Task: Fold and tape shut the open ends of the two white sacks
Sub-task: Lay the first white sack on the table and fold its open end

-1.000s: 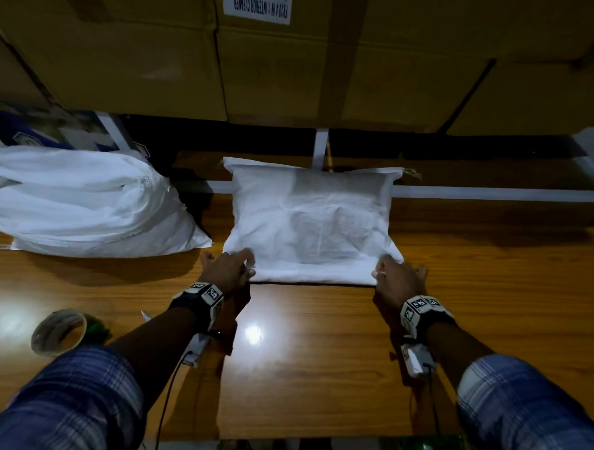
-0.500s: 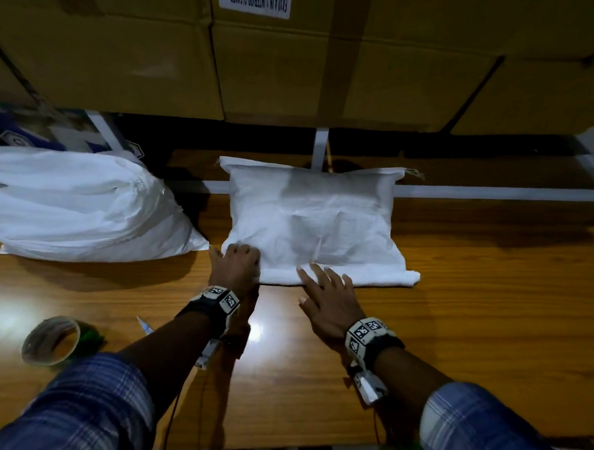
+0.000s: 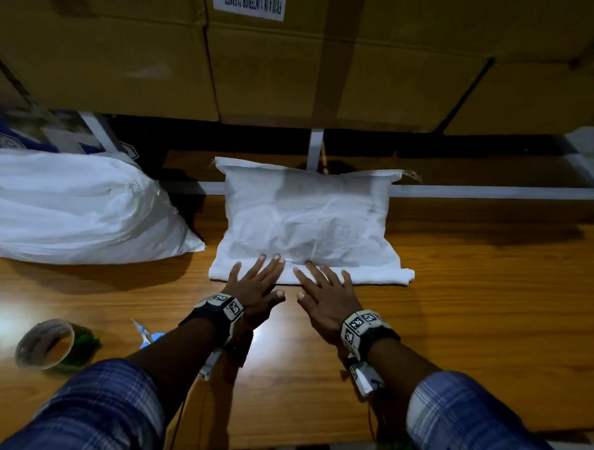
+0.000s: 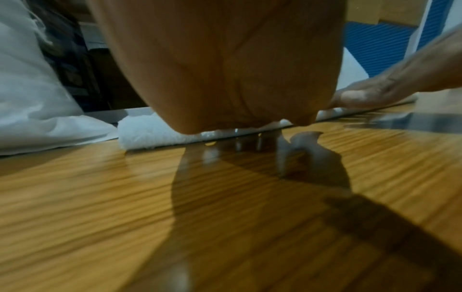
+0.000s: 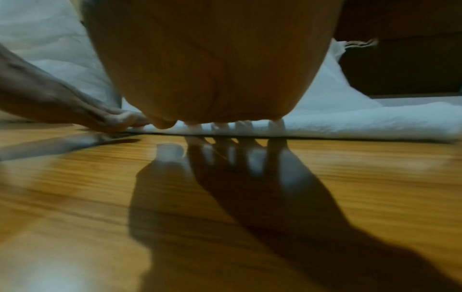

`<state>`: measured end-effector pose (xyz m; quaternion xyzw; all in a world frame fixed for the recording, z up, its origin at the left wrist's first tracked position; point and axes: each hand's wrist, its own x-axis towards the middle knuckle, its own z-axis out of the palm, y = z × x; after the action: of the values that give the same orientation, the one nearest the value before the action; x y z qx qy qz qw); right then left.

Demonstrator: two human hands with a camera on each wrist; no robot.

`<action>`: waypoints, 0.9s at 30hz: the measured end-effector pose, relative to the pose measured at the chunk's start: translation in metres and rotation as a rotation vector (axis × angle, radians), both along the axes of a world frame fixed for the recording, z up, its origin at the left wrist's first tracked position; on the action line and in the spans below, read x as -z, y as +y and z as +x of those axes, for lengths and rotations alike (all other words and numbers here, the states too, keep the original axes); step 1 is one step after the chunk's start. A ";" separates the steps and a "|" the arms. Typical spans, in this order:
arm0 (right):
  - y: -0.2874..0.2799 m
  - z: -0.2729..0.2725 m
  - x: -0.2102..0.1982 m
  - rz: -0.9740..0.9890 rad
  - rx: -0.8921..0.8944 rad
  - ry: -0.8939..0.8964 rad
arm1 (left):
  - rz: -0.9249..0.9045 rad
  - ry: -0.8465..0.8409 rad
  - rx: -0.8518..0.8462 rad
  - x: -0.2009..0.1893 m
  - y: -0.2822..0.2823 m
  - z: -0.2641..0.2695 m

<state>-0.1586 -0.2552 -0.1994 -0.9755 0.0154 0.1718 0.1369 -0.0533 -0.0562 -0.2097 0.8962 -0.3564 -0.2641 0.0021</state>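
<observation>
Sack (image 3: pixel 306 218) plump, creased, near edge rolled.

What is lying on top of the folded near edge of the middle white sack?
Both hands lie flat on the folded edge of the middle sack: left hand and right hand, fingers spread. No tape shows on the uncovered fold. The part under the palms is hidden.

1. This looks like a storeroom or packing area: large brown cardboard cartons (image 3: pixel 296 54) are stacked along the back, one bearing a white printed label (image 3: pixel 253 1).
2. A glossy wooden counter (image 3: pixel 472 300) serves as the packing surface.
3. Two filled white woven sacks (image 3: pixel 306 218) (image 3: pixel 71 208) lie on it.
4. A roll of packing tape (image 3: pixel 45 343) sits near the counter's edge.
</observation>
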 end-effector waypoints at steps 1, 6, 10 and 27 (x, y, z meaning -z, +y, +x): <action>-0.006 0.000 0.001 -0.010 -0.021 0.001 | -0.002 0.002 -0.002 0.000 0.000 0.000; -0.072 -0.016 0.008 -0.046 0.085 0.035 | -0.074 -0.025 -0.022 0.001 0.008 -0.004; -0.116 -0.038 0.015 -0.122 0.165 0.057 | -0.071 -0.022 -0.027 0.002 0.009 -0.006; -0.111 -0.039 0.006 -0.148 0.255 0.100 | -0.011 -0.092 -0.154 -0.005 0.054 -0.014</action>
<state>-0.1978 -0.3658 -0.2054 -0.9633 0.1585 0.1996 0.0844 -0.0671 -0.0024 -0.2046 0.9322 -0.2874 -0.2199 0.0108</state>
